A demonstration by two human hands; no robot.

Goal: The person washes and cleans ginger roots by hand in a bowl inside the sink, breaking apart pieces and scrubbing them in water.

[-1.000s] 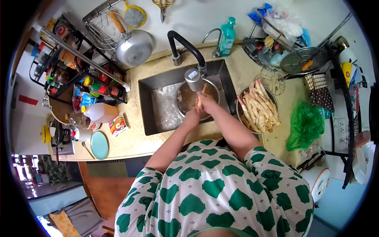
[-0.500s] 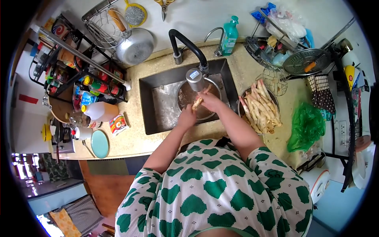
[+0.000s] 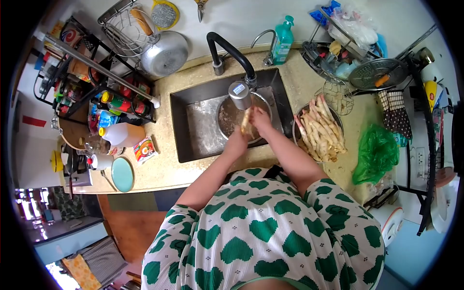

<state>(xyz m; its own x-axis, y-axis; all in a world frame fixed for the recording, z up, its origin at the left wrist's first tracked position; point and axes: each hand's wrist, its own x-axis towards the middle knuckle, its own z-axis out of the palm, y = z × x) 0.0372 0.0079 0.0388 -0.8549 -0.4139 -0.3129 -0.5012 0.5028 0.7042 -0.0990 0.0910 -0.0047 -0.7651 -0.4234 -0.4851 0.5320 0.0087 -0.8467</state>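
Note:
Over the sink, my left hand (image 3: 237, 141) is closed on the lower end of a pale yellow chicken foot (image 3: 246, 121), which points up toward the faucet head. My right hand (image 3: 261, 123) is curled against the foot's right side; its fingertips are partly hidden. Beneath both hands a round metal basin (image 3: 226, 117) with cloudy water sits in the dark sink (image 3: 181, 140). The grey faucet head (image 3: 239, 96) with a small display hangs just above the foot. On the counter to the right, a bowl (image 3: 296, 133) is heaped with chicken feet (image 3: 320, 130), pinkish at their upper ends.
A green soap bottle (image 3: 282, 42) stands behind the sink. Right of the bowl lie a wire rack (image 3: 337, 99) and a green plastic bag (image 3: 376, 154). Leftward are a plastic jug (image 3: 123, 135), a noodle packet (image 3: 144, 150), a teal oval board (image 3: 122, 175) and a bottle rack (image 3: 104, 72).
The chicken foot has turned from slanting to nearly upright in view. My left hand has shifted slightly right and up, and my right hand has moved a little right.

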